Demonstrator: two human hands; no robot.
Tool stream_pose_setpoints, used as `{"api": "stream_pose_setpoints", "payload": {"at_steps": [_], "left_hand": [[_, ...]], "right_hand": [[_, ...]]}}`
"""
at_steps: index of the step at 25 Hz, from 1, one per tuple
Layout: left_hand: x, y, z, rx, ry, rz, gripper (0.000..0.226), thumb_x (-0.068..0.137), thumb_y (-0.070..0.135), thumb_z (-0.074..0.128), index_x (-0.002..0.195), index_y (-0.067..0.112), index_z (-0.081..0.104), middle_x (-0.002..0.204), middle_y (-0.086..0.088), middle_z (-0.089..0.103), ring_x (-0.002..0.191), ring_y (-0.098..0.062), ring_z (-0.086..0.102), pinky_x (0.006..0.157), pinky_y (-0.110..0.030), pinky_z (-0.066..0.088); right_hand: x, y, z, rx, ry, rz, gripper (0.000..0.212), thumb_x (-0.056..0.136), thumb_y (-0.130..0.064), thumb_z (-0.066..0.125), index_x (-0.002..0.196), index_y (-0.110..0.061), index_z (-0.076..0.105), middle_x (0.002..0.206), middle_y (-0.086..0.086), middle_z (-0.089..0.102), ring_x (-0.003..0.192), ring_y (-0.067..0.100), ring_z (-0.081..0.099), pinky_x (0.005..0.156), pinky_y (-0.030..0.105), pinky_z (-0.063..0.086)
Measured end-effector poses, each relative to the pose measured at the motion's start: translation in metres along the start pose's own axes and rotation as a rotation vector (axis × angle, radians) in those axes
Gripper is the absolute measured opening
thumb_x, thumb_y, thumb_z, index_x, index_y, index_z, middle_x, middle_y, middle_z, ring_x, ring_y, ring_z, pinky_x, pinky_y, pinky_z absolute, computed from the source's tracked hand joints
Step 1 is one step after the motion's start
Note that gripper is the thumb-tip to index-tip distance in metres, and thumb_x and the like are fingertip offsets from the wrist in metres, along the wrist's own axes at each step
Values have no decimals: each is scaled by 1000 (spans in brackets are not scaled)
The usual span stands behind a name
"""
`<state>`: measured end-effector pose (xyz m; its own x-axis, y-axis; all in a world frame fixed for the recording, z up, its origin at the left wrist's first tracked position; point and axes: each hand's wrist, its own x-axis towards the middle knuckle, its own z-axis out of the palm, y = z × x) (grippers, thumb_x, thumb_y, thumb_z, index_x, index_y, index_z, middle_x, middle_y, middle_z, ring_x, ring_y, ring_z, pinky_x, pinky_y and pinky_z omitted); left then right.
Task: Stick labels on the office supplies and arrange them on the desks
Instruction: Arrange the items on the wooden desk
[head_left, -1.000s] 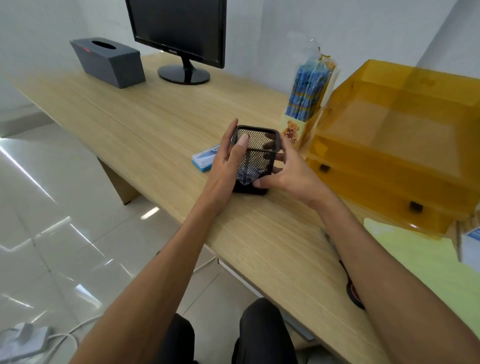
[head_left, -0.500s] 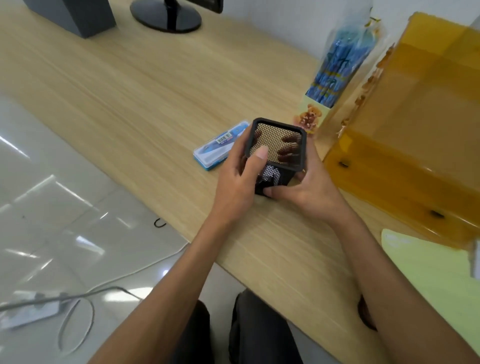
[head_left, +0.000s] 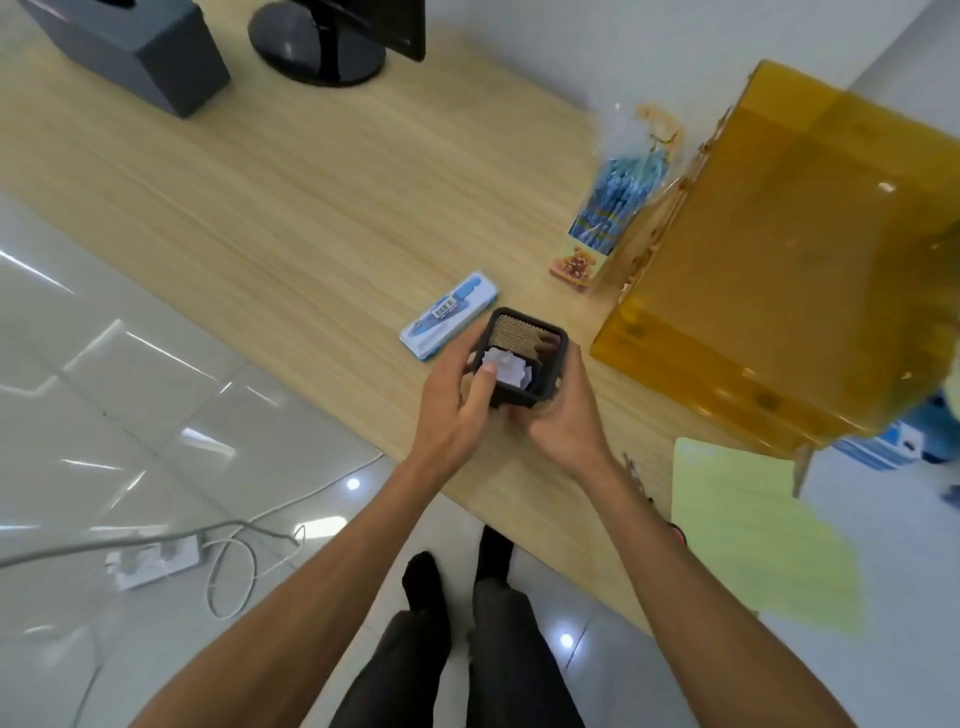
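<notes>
Left hand (head_left: 457, 410), right hand (head_left: 563, 423) grip pen cup (head_left: 517, 338) from 8 and 4 o'clock; blue case (head_left: 449, 314) at its 10

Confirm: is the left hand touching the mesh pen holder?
Touching. The head view shows the left hand gripping the mesh pen holder: its thumb lies on the holder's near wall with no gap, and its fingers curl round the left side.

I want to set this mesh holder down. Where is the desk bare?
The widest bare desk lies between the monitor stand, grey box and blue case. The right is crowded: pencil pack, amber tray and yellow paper fill that side of the holder, gripped by left hand and right hand.
</notes>
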<state>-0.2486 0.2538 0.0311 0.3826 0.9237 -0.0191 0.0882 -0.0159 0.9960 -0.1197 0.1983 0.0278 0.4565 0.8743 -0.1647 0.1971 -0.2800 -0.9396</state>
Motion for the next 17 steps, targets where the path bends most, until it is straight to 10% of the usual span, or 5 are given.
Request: {"api": "stream_pose_setpoints", "payload": {"at_steps": [8,17], "left_hand": [[3,44,-13,158,-199,-225,37,102,14,41,134,32,48,117,27,57,104,24,51,82,0,40],[2,76,-13,337,-238,-291,36,98,9,48,133,15,56,113,3,62,101,-14,62,66,0,42]], "right_hand": [[-1,-12,1,-66,5,129,81,54,-29,83,124,-28,43,124,1,56,110,12,60,90,37,55],[-9,-43,-23,-165,-180,249,78,68,-1,77,134,-12,36,126,6,56,114,23,56,86,27,45]]}}
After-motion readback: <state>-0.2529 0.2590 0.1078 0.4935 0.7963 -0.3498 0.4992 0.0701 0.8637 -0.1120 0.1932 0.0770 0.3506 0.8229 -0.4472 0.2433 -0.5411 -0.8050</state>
